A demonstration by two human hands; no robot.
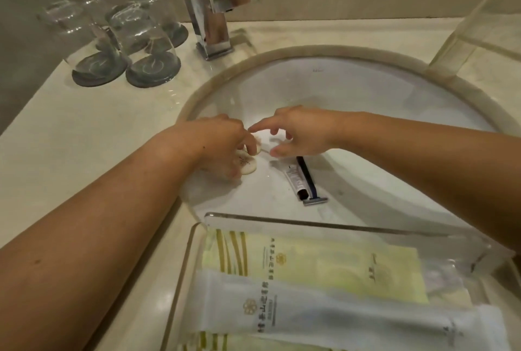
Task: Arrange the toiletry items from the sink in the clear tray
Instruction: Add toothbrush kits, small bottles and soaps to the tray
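Both hands reach into the white sink basin (352,91). My left hand (220,139) is closed on a round white soap packet (247,164) with small print, low on the basin's left slope. My right hand (296,130) hovers just to its right, fingers spread, holding nothing I can see. Below the right hand lie a small toothpaste tube (294,178) and a dark-handled razor (310,184), side by side. The clear tray (282,224) sits at the near edge and holds a yellow-green sachet (324,263) and a white sachet (338,322).
A chrome tap (214,12) stands behind the basin. Several upturned glasses (138,40) on grey coasters stand at the back left of the beige counter (84,139). Another clear acrylic box (479,26) stands at the back right.
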